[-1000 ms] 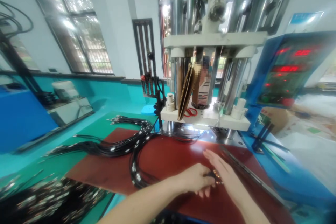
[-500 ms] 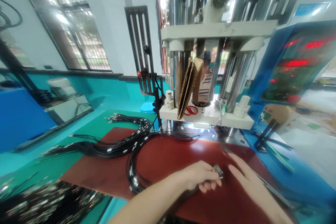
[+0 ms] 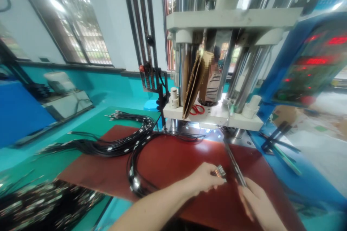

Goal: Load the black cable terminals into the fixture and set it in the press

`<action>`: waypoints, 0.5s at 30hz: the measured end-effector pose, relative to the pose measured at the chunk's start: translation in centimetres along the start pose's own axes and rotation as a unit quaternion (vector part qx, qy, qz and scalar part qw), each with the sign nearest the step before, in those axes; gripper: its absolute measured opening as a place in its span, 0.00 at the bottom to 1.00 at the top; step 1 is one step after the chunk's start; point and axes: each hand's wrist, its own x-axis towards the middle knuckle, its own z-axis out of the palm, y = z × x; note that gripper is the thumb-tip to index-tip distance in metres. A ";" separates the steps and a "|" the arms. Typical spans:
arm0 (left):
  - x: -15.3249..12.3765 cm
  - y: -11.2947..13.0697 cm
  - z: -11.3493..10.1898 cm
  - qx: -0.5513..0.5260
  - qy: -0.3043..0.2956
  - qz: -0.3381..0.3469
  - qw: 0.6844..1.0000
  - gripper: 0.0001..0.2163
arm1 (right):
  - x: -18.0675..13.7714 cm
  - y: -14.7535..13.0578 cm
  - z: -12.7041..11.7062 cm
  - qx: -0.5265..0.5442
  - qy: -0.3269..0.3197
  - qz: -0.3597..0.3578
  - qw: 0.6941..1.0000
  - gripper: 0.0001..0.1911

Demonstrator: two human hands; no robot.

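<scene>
My left hand [image 3: 202, 178] is closed around several small metal connectors [image 3: 220, 171], whose ends stick out past the thumb with copper-coloured bits showing. Whatever runs back from them is hidden under the wrist. To its right, my right hand [image 3: 258, 200] is wrapped round a long, thin, dark metal tool [image 3: 234, 162]. That tool slants up and away toward the foot of the press; its exact kind is unclear. Both hands are over the dark red board [image 3: 173, 162]. Left of them, a bundle of black cables [image 3: 135, 162] with white tags curves across the board.
A press with a pale plate [image 3: 214, 115] stands ahead, with red-handled scissors [image 3: 197, 109] and folded cardboard [image 3: 193, 86] on it. A blue control box [image 3: 311, 54] is at right. More cable ends [image 3: 46, 205] pile up at lower left. Another person shows behind the press.
My right hand was spread and blurred; now its fingers are closed on the long metal tool. The left hand has shifted slightly left and up with the connectors. The view has tilted a little.
</scene>
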 end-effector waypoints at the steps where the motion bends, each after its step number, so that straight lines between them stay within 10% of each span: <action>1: 0.0 -0.1 0.2 0.004 0.001 0.000 1.000 0.09 | -0.3 -0.6 1.3 0.077 -0.004 0.015 0.997 0.13; 6: 0.1 -0.9 0.8 0.017 0.012 0.048 0.999 0.05 | -0.8 -2.1 5.1 0.153 0.027 0.013 0.988 0.24; 15: 0.7 -1.7 0.6 0.041 0.005 0.069 0.997 0.05 | -0.3 -1.8 4.6 0.102 -0.004 -0.019 0.995 0.24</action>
